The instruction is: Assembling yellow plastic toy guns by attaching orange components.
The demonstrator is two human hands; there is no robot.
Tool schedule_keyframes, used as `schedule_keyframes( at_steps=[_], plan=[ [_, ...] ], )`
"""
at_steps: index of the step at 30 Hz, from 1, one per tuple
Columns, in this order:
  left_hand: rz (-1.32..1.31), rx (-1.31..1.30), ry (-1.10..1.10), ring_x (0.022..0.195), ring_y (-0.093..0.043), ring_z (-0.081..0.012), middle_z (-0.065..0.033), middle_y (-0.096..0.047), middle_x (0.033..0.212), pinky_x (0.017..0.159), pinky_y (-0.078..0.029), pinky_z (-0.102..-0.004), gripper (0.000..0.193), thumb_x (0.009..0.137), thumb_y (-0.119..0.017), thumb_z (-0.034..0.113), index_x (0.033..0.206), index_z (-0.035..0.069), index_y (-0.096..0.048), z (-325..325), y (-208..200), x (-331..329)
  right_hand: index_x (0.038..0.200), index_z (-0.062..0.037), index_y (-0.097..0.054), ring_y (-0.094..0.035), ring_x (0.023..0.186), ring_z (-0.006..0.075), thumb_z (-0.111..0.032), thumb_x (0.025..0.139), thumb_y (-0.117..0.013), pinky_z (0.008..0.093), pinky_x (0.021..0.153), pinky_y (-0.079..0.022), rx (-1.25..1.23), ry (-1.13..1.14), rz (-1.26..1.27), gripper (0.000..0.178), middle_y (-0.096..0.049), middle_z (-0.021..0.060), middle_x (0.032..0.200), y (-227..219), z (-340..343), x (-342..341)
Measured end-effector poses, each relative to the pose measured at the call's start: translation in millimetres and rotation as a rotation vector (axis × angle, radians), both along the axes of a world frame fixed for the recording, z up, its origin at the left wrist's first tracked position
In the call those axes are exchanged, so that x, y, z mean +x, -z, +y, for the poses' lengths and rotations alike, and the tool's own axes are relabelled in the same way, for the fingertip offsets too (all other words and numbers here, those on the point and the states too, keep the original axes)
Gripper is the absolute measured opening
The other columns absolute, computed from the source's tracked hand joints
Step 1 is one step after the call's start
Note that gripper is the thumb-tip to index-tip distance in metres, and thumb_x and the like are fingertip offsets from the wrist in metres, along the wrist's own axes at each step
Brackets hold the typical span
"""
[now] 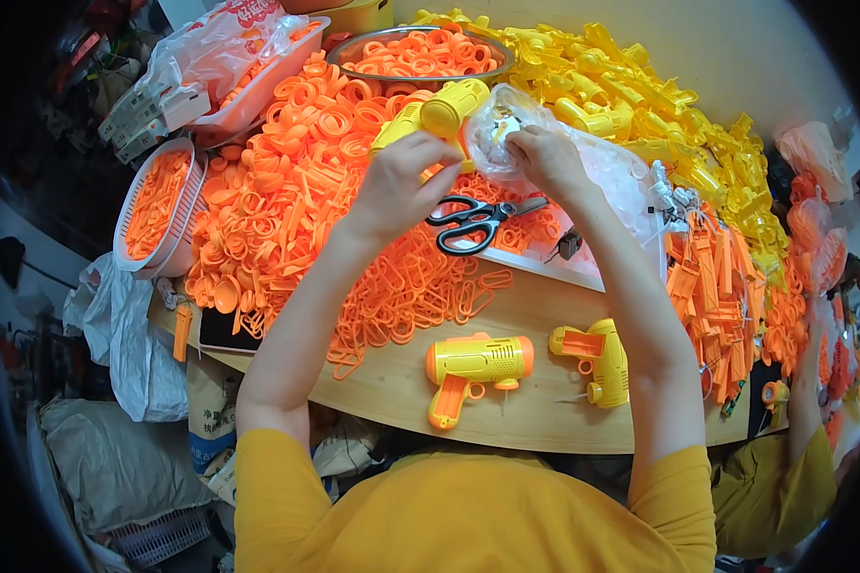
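Observation:
My left hand (406,186) is over the orange parts, thumb and fingers apart with nothing visible between them. Just beyond its fingertips are yellow toy gun pieces (454,107), partly hidden by the hand. My right hand (552,160) pinches its fingers together at the clear plastic bag (492,153) of small pale parts; what it grips is too small to make out. Below the hands lie black-handled scissors (475,225). Near the table edge rest a yellow and orange toy gun (478,365) and an open yellow gun half (597,361) with orange inside.
Orange rings, clips and caps (306,162) are heaped at left, beside a white basket (175,208). A metal bowl (502,63) of orange rings stands at the back. Yellow shells (640,91) and orange pieces (721,296) pile up at right. Another person's sleeve (779,492) shows at lower right.

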State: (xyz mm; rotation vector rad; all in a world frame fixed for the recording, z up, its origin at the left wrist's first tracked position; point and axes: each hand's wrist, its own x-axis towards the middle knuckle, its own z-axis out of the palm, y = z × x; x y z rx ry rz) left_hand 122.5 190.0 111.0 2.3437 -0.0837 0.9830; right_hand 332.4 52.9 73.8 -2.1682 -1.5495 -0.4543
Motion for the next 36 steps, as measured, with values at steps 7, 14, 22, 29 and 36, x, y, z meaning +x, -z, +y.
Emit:
schedule_keyframes(
  at_steps=[7, 14, 22, 29, 36],
  plan=[
    [0.335, 0.067, -0.251, 0.067, -0.059, -0.0237, -0.009, -0.058, 0.077, 0.06, -0.047, -0.0335, 0.015, 0.078, -0.07, 0.015, 0.088, 0.004, -0.067, -22.6, 25.7, -87.7, 0.081, -0.0099, -0.066, -0.062, 0.073, 0.0303, -0.017, 0.082, -0.063, 0.0401, 0.066, -0.05, 0.305, 0.002, -0.12, 0.007, -0.062, 0.0111, 0.08, -4.8, 0.0, -8.9],
    [0.348, 0.155, -0.34, 0.072, -0.062, -0.029, -0.0108, -0.057, 0.083, 0.062, -0.05, -0.0384, 0.017, 0.078, -0.071, 0.019, 0.086, 0.005, -0.066, -32.5, 50.3, -90.7, 0.091, -0.0046, -0.068, -0.063, 0.068, 0.0174, -0.006, 0.083, -0.065, 0.0282, 0.063, -0.05, 0.511, -0.039, 0.1, 0.009, -0.066, 0.0077, 0.078, -9.1, 3.9, -12.5],
    [0.245, -0.509, -0.312, 0.063, -0.055, -0.0087, -0.0018, -0.065, 0.078, 0.059, -0.047, -0.0251, 0.019, 0.08, -0.072, 0.01, 0.096, 0.001, -0.069, 8.5, 53.0, -73.4, 0.102, 0.0033, -0.062, -0.062, 0.07, 0.0086, -0.003, 0.086, -0.062, 0.023, 0.063, -0.052, 0.636, -0.013, 0.551, 0.017, -0.069, 0.007, 0.082, -10.1, -12.5, -35.5],
    [0.325, -0.692, -0.232, 0.064, -0.054, -0.0052, 0.0006, -0.063, 0.077, 0.057, -0.044, -0.0207, 0.023, 0.082, -0.07, 0.009, 0.103, 0.002, -0.066, 30.5, 20.9, -64.8, 0.103, 0.0035, -0.059, -0.066, 0.073, 0.0157, -0.008, 0.091, -0.058, 0.0263, 0.068, -0.056, 0.765, -0.123, 1.019, 0.017, -0.067, 0.011, 0.087, -11.6, -38.3, -88.4],
    [0.395, -0.668, -0.227, 0.066, -0.057, -0.0057, -0.0005, -0.065, 0.079, 0.057, -0.045, -0.0211, 0.016, 0.082, -0.07, 0.009, 0.096, 0.002, -0.066, 31.8, 15.7, -61.2, 0.106, -0.0013, -0.06, -0.068, 0.075, 0.0205, -0.01, 0.09, -0.059, 0.0333, 0.069, -0.057, 0.716, -0.081, 1.64, 0.018, -0.067, 0.0101, 0.091, 6.8, -91.6, -166.7]
  ],
)
